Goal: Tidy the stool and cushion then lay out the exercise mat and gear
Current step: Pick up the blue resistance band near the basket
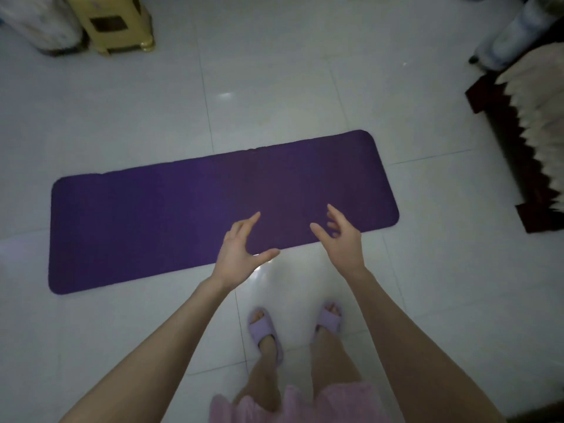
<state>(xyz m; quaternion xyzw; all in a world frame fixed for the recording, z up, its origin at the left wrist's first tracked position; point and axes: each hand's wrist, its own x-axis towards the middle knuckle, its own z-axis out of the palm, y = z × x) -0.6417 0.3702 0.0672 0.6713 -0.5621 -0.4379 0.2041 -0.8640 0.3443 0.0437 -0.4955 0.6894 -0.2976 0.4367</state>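
On the tiled floor the purple mat lies unrolled and flat, its long axis running left to right across the person's front, the right end slightly farther away. Beyond the mat's far left stands a yellow stool. Over the mat's near edge, right of its middle, hover the left hand and right hand, both empty with fingers spread and curled. Neither is clearly nearer. No gear shows on the mat.

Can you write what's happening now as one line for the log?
purple mat: flat on tiled floor | left hand: open, empty | right hand: open, empty | yellow stool: far left | gear: none visible
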